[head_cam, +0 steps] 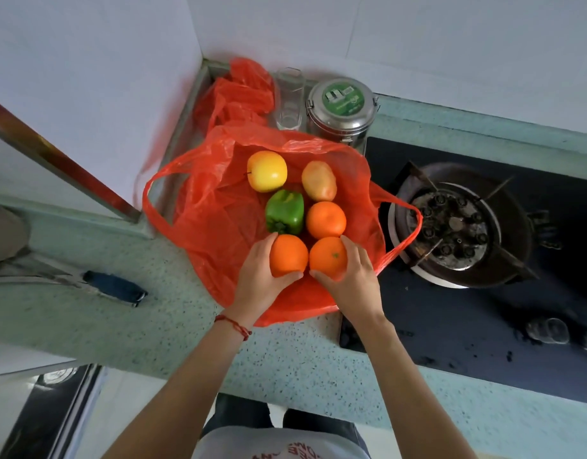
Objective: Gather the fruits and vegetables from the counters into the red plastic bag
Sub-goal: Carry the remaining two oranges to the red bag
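A red plastic bag [219, 226] lies spread flat on the speckled counter. On it rest a yellow apple [266, 171], a mango [319, 180], a green bell pepper [285, 212] and an orange [326, 219]. My left hand [257, 279] grips a second orange [288, 255] at the bag's near edge. Right beside it, my right hand [353, 279] grips a third orange [328, 257]. The two held oranges touch each other and sit over the bag.
A gas stove burner [451, 226] on a black hob stands right of the bag. Behind the bag are a steel canister [340, 109], a clear glass [288, 99] and another crumpled red bag [239, 91]. A dark-handled tool [115, 286] lies on the counter at left.
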Tool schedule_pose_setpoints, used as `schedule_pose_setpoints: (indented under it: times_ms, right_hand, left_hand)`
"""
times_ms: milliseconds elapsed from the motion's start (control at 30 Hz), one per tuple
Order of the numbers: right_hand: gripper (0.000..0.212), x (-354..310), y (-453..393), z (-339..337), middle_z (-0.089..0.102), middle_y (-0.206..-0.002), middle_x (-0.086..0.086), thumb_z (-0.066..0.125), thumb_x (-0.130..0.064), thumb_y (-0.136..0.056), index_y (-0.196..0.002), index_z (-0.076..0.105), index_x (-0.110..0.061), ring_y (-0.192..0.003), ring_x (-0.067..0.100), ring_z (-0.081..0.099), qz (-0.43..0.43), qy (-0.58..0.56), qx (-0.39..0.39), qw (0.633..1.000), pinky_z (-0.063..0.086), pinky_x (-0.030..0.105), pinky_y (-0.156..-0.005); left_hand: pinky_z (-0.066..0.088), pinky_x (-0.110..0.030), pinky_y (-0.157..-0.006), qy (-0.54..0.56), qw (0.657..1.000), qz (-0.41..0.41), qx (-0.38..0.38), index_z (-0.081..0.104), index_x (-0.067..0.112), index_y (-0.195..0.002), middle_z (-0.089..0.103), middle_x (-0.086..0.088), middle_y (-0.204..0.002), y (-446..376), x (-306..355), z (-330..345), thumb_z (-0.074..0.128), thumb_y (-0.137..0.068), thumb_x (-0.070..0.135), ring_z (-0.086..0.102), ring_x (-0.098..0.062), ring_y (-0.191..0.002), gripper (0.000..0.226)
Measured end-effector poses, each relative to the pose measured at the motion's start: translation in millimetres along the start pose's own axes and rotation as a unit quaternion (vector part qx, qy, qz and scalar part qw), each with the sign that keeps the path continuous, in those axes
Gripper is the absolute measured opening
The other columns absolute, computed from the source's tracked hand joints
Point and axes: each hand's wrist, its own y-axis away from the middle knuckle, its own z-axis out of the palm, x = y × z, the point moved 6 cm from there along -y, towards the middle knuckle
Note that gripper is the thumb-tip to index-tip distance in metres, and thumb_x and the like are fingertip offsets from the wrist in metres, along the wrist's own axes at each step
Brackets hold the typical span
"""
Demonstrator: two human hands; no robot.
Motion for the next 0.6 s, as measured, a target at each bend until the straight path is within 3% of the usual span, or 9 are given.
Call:
schedule_pose_setpoints:
  times_ms: [600]
  right_hand:
    - [0.091,-7,10,0,0.024,-0.152,0.004,0.067,-0.051,-0.075,-0.145,0.021,-0.017,-0.139,0.020,0.021,-0.004,0.059,0.031,0.998,0.042,0.042,-0.097]
  left_hand:
    - [0.031,-0.024,-0.098,-0.020,0.998,0.053,-0.024,0.033,0.007,-0.139,0.044,-0.015,-0.137,-2,-2,-3,0.078,-0.066,0.037,0.041,-0.026,-0.128,0.091]
